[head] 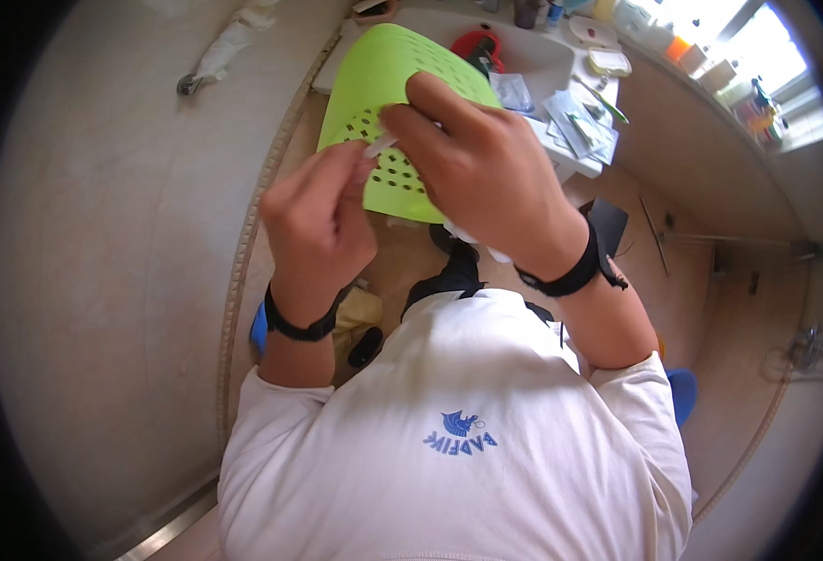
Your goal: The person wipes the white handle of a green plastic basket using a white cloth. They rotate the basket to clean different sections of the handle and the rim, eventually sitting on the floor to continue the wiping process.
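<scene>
Pinched between the fingertips of both hands is a small whitish strip (381,145), too blurred to name more exactly. My left hand (324,217) grips its lower left end, and my right hand (481,175) holds the upper right end, with its knuckles raised. Behind and below the hands is a bright green perforated plastic sheet or basket (397,63) with a curved far edge. It spans the near part of a white sink (534,59); what supports it is hidden. Both wrists wear black bands.
A red object (462,45) lies in the sink. Plastic packets (580,126), a green toothbrush (611,105) and a soap dish (609,62) are on the sink's right edge. Bottles line the windowsill (706,63). A wall stands close at left, with a wrapped fixture (222,56).
</scene>
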